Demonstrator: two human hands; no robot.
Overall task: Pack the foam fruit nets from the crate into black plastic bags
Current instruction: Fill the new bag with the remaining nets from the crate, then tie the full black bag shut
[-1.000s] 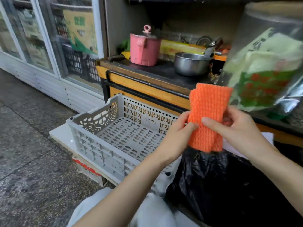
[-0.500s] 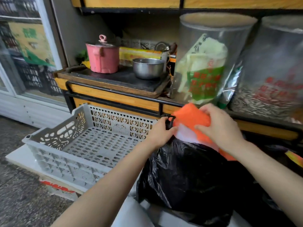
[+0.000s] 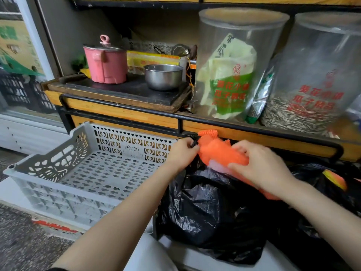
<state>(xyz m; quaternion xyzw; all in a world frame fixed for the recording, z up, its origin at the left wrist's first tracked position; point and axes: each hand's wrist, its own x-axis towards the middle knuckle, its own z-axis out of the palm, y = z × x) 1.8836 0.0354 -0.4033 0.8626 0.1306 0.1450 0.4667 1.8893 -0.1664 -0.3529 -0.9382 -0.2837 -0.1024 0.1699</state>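
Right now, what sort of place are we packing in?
Most likely a small grocery or snack shop. On the wooden shelf stand two big clear jars with red print: the seed jar holds sunflower seeds, the packet jar printed packets. A glass-door cabinet stands at left.

Grey crate [image 3: 68, 200] on white board [image 3: 8, 192]

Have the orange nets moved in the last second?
Yes. The orange nets dropped from above the shelf's front rail to below it, at the black bag's mouth.
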